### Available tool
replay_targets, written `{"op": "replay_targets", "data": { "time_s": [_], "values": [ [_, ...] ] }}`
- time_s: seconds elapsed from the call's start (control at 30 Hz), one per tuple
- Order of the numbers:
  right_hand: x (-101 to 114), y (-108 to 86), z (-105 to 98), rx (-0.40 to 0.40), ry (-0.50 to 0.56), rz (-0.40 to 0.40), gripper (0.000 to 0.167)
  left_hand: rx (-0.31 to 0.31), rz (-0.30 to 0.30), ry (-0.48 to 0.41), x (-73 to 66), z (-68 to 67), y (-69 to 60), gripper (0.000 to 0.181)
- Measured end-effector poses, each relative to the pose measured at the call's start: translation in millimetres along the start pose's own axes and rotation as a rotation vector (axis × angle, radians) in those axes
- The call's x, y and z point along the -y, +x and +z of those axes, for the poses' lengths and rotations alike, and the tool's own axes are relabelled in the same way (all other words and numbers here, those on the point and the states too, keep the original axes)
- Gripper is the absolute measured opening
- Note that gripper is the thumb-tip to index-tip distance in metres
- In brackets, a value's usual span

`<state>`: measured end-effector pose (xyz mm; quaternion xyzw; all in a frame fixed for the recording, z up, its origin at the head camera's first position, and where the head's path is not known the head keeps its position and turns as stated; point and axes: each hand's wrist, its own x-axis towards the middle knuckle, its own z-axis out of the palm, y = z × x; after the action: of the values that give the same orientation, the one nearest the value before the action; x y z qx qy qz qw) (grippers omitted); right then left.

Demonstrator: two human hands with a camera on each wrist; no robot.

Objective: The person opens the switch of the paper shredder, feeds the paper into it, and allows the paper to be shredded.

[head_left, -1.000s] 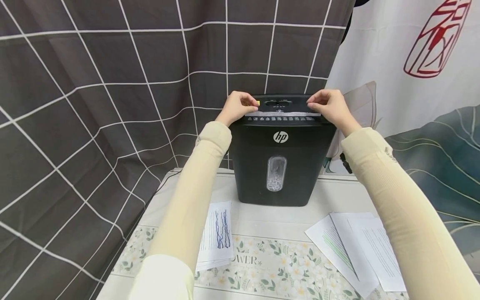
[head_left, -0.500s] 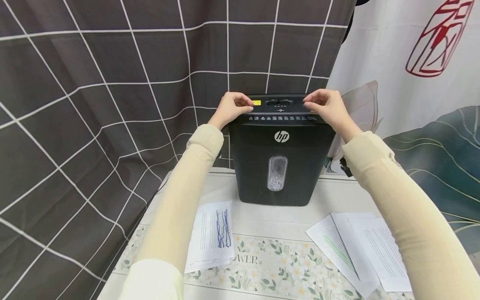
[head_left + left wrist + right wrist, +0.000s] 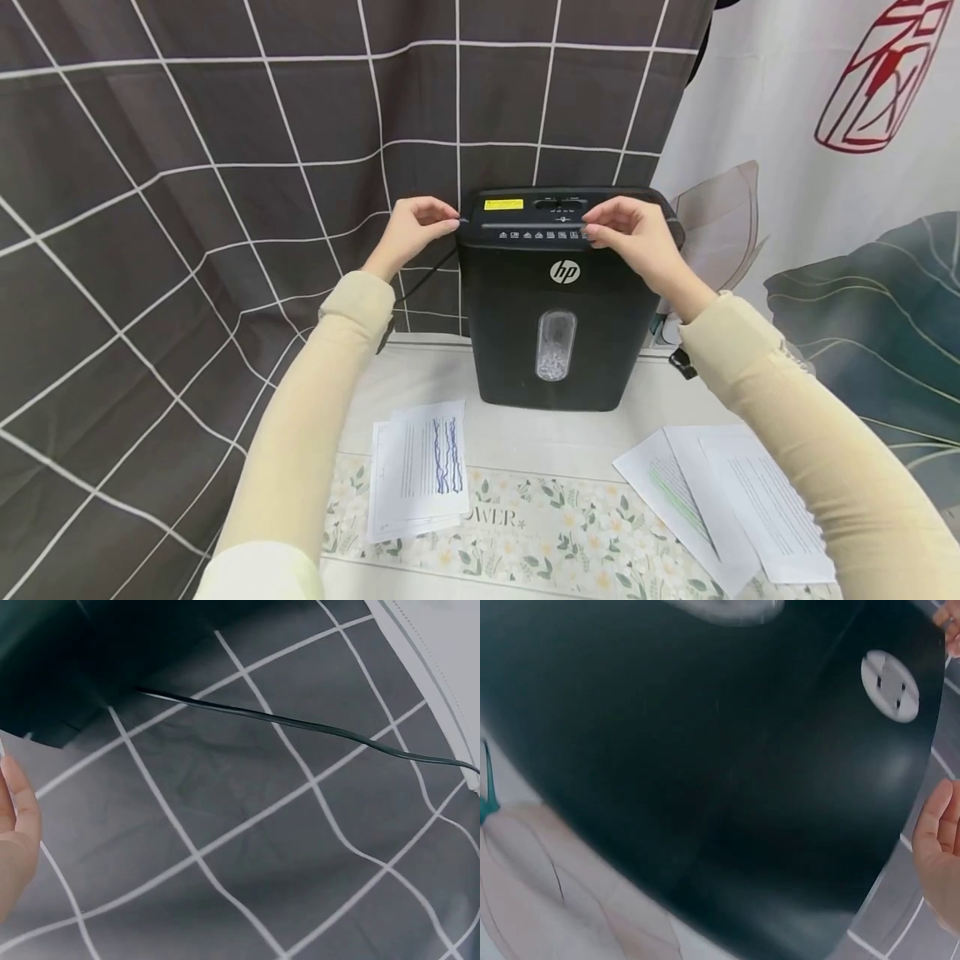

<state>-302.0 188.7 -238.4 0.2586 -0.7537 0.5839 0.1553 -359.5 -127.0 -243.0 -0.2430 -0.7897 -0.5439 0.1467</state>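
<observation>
Sleeves (image 3: 300, 433), pale cream, a pair, entering from the lower corners; table (image 3: 540, 442), white, with a floral strip (image 3: 585, 537) across its near part, lettering partly covered; left papers (image 3: 420, 471), a small overlapping pile, the top sheet printed and scored with blue wavy lines; right papers (image 3: 723, 504), several fanned sheets, one bearing green highlighting, partly behind the right sleeve; shredder (image 3: 502, 333), black, upright on the table beyond and between the two paper groups, with hp badge (image 3: 565, 272), clear window (image 3: 555, 346) showing white scraps low down, and yellow label (image 3: 503, 204) on its top; right hand (image 3: 643, 240), over the right part of the shredder's top, fingers loosely bent, thumb apart, nothing seen within; left hand (image 3: 410, 237), at the top's left corner, fingers and thumb loosely curved, contact with the corner not certain; cord (image 3: 300, 724), black, running behind the shredder; curtain (image 3: 300, 125), dark grey with white grid; white cloth (image 3: 757, 92), at right, with red drawing (image 3: 881, 79).
</observation>
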Motion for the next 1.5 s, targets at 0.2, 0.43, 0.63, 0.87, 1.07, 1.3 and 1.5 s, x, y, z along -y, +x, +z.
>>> {"op": "replay_targets", "data": {
  "time_s": [0.2, 0.43, 0.63, 0.87, 1.07, 1.3, 1.5],
  "values": [
    [-8.1, -17.4, 13.0, 0.015, 0.007, -0.044, 0.014, 0.045, -0.023, 0.031, -3.1, 1.7, -34.2, 0.021],
    [-17.0, -39.1, 30.6, 0.04, 0.083, -0.074, 0.016, 0.055, -0.058, 0.018, 39.2, 6.6, -58.0, 0.022],
    [-26.9, -66.2, 48.7, 0.05, 0.151, -0.061, 0.019, 0.014, -0.065, -0.032, 61.9, 23.4, -82.8, 0.023],
    [-44.9, -93.2, 65.5, 0.013, 0.174, -0.005, 0.021, 0.008, -0.092, -0.064, 90.9, 44.0, -110.9, 0.023],
    [-67.3, -112.2, 81.1, -0.017, 0.226, 0.021, 0.023, 0.011, -0.125, -0.033, 111.5, 52.3, -129.3, 0.022],
    [-92.4, -131.5, 109.7, -0.091, 0.274, 0.109, 0.02, 0.029, -0.146, 0.034, 125.8, 67.3, -144.3, 0.022],
    [-110.5, -149.9, 139.8, -0.082, 0.298, 0.224, 0.024, 0.036, -0.217, 0.08, 137.8, 70.5, -160.1, 0.024]
  ]
}}
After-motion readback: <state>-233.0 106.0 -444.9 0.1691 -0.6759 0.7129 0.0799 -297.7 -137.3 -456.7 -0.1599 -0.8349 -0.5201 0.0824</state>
